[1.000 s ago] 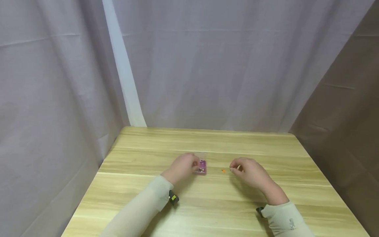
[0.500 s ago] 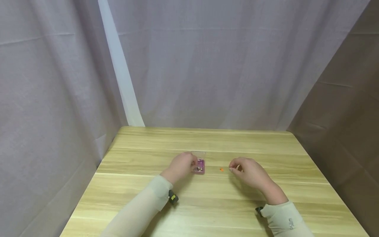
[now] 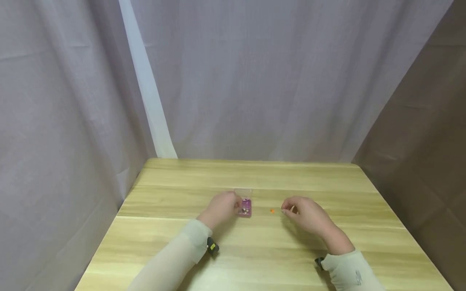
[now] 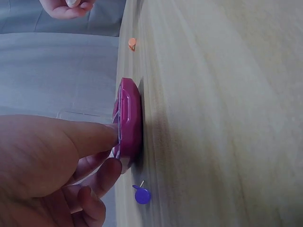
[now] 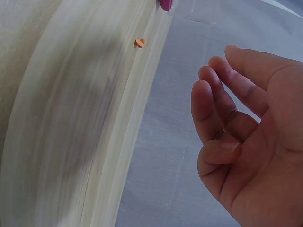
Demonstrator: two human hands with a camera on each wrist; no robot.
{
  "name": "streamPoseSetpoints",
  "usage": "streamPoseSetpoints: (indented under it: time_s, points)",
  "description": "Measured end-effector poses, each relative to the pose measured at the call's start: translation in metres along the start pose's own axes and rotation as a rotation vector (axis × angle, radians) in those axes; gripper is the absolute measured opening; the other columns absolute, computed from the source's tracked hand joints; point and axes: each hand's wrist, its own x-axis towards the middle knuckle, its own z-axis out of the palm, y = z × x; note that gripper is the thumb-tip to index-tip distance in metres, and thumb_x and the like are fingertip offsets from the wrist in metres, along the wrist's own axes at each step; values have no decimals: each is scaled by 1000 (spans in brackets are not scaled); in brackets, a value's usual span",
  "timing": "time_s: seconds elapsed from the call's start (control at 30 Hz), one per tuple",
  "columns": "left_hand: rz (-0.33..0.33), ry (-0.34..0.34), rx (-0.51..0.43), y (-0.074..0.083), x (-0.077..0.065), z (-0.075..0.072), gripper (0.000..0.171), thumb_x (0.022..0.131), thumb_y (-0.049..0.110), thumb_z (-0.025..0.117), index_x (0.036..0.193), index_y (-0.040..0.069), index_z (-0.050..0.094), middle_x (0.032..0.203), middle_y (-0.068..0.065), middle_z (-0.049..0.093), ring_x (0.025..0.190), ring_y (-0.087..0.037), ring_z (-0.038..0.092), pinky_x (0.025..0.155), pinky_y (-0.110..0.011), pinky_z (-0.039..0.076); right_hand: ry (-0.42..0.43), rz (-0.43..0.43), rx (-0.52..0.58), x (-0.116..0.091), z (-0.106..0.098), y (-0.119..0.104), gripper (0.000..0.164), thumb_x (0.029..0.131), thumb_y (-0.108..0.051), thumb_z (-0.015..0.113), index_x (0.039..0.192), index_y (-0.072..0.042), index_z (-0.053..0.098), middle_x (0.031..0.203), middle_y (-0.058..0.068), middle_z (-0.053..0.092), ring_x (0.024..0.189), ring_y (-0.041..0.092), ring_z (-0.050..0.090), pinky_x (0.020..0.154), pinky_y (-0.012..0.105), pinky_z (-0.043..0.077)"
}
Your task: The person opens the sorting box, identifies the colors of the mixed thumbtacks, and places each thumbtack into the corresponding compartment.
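On the table lies a small pink-purple case (image 3: 246, 207) with its clear lid (image 3: 243, 192) raised at the far side and several small pieces inside. My left hand (image 3: 220, 208) holds the case at its left side. In the left wrist view, the thumb reaches over the rim and the fingertips (image 4: 112, 166) meet the near end. A blue flat-headed pin (image 4: 142, 195) lies on the table close to that hand. Right of the case sits a small orange flat-headed piece (image 3: 272, 211). My right hand (image 3: 307, 214), fingers loosely bent, hovers just right of it, holding nothing visible (image 5: 251, 127).
The wooden table (image 3: 262, 254) extends around both hands to its far edge. Grey curtains (image 3: 255, 81) hang behind it and on both sides. Dark wrist devices (image 3: 212, 246) sit under both sleeves.
The head view has shifted slightly. Both hands, the case and the orange piece keep nearly the same places relative to each other.
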Motion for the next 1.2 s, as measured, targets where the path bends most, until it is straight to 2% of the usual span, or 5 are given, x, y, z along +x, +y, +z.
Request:
streamPoseSetpoints:
  time_s: [0.4, 0.57, 0.8, 1.0, 1.2]
  points:
    - [-51, -13, -46, 0, -9, 11, 6, 101, 17, 78, 96, 19, 81, 95, 9, 76, 86, -8, 67, 87, -32, 61, 2, 29, 10, -3, 8, 0, 7, 105, -21, 76, 111, -19, 80, 102, -13, 73, 88, 9, 63, 76, 36, 56]
    - [-38, -2, -58, 1, -11, 9, 9, 102, 17, 77, 94, 18, 81, 87, 12, 73, 77, -4, 63, 79, -27, 59, 3, 25, 3, -2, 7, 0, 8, 106, -24, 76, 112, -20, 80, 101, -15, 72, 87, 8, 63, 75, 35, 55]
    - [-36, 34, -78, 5, -12, 4, 6, 102, 19, 78, 97, 17, 82, 92, 10, 76, 84, -5, 67, 85, -28, 60, 9, -4, -7, -1, -1, -3, 9, 106, -23, 75, 112, -19, 80, 97, -13, 71, 87, 10, 62, 75, 37, 55]
    - [-65, 62, -128, 5, -18, -10, 8, 102, 23, 80, 103, 16, 82, 103, 7, 76, 93, -10, 69, 91, -34, 60, 13, -20, -9, 2, -3, -1, 9, 107, -22, 74, 112, -18, 80, 98, -12, 72, 86, 10, 62, 74, 37, 54]
    - [-138, 104, -234, -15, -39, -30, 13, 105, 23, 72, 108, 15, 82, 106, 7, 72, 95, -13, 68, 91, -40, 60, 1, -28, 6, 2, -1, 1, 10, 107, -22, 74, 113, -17, 80, 99, -11, 72, 86, 10, 62, 74, 37, 54]
